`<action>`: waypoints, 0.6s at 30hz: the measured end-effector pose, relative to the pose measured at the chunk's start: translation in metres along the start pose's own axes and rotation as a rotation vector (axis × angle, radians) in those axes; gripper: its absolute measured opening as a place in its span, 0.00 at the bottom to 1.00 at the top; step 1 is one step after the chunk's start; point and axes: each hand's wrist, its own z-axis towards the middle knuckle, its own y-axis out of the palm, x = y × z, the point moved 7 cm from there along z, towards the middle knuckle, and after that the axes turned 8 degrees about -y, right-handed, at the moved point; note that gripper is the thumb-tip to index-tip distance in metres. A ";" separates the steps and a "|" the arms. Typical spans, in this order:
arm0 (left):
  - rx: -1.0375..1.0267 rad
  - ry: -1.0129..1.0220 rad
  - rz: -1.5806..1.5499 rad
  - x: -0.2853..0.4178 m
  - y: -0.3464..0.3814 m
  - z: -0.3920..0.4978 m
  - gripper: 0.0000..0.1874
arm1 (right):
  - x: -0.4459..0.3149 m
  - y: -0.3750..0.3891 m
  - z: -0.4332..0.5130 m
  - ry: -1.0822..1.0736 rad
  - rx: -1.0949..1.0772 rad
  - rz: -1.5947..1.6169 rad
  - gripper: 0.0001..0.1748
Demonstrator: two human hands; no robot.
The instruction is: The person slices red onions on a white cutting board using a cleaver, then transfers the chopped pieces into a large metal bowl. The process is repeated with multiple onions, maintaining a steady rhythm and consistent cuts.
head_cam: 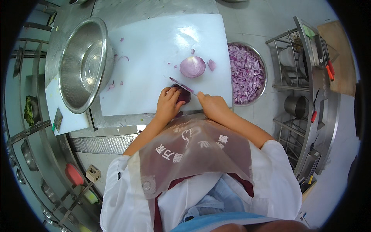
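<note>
My right hand grips a kitchen knife by its handle, which my fingers hide. The blade lies across a dark red onion piece near the front edge of a white cutting board. Bent over that piece, the fingers of my left hand hold it against the board, thumb on the near side. Just beyond the blade sits a paler, peeled onion piece, its rounded side up. A small onion scrap lies to its right, and several more bits are scattered about the board.
A large metal bowl overlaps the board's left side. Below its right edge, a round metal container holds sliced red onion. At far left, a cleaver rests on another white board. Metal shelving with knives stands at right.
</note>
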 end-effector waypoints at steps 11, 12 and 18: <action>0.013 0.008 0.074 0.004 0.001 -0.004 0.26 | -0.006 -0.020 -0.014 -0.017 0.069 -0.038 0.13; 0.021 0.018 0.074 0.004 0.001 -0.004 0.26 | -0.010 -0.022 -0.023 -0.033 0.031 -0.055 0.13; -0.002 -0.001 0.074 0.002 0.004 -0.003 0.25 | -0.012 0.000 0.001 -0.038 0.080 -0.063 0.13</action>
